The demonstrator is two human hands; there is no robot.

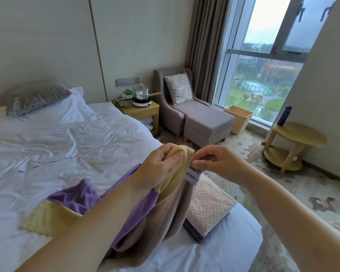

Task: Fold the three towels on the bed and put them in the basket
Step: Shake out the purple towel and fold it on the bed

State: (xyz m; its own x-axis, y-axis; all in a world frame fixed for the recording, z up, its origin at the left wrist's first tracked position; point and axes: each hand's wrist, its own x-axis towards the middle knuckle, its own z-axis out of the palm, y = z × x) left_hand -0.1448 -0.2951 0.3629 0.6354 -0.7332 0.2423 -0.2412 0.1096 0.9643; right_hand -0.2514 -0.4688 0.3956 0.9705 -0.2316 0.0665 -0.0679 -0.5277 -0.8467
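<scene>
I hold a purple towel with yellow ends (81, 199) lifted above the bed (47, 150). My left hand (161, 161) grips one yellow corner and my right hand (216, 160) pinches the corner beside it, next to a white label. The rest of the towel hangs down and trails onto the sheet at left. A folded pink towel (210, 207) lies on a folded dark grey towel (194, 232) at the bed's near right edge. The wicker basket (238, 116) stands on the floor by the window, far from both hands.
A grey armchair with a footstool (206, 124) stands between the bed and the basket. A bedside table (143, 110) carries a pot on a hotplate. A round yellow side table (294, 142) with a blue bottle stands at right. Patterned carpet lies between.
</scene>
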